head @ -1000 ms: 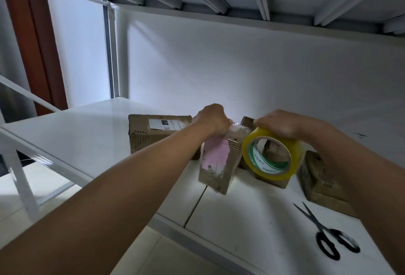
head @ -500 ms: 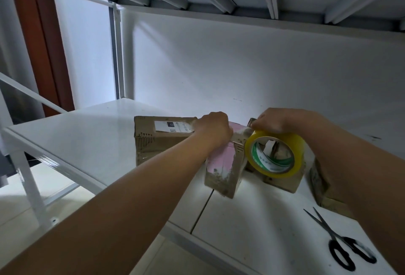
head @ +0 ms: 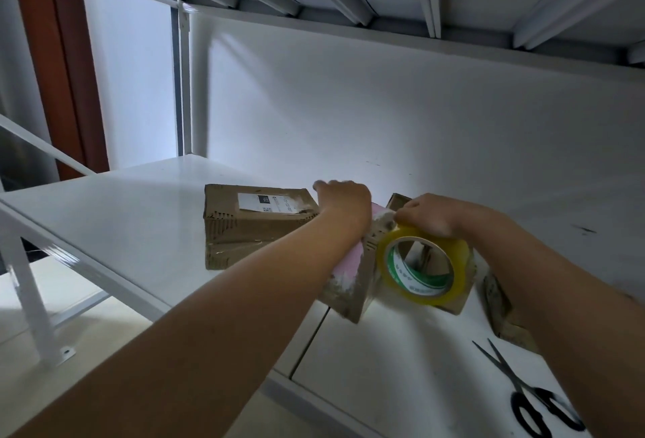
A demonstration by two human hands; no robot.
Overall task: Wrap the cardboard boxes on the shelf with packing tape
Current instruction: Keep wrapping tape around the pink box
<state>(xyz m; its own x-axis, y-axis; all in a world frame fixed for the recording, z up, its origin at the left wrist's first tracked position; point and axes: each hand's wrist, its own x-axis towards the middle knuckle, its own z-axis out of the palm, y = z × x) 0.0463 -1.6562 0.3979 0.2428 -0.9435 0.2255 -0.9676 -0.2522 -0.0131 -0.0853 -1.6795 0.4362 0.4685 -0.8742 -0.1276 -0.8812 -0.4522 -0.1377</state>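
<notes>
**Two hands on a small box, tape roll at its side**

Left hand (head: 343, 205) curled over the top of the small cardboard box (head: 352, 292), gripping it upright on the white shelf (head: 132, 221). Pink label on the box face just below that grip. Right hand (head: 431, 215) clamped on the top of the yellow tape roll (head: 424, 268), fingertips pinching at the box's upper edge, where the two hands nearly meet. Roll held on edge, touching the box's right side.

Left of the left hand: a larger flat box (head: 254, 224), closed, white shipping label on top, touching the wrist. Behind the roll: another box (head: 398, 202), one corner showing, contents hidden. Right of the right forearm: a further box (head: 502, 312), partly hidden. Nearer and below that arm: black-handled scissors (head: 523, 399) flat on the shelf, blades apart.
</notes>
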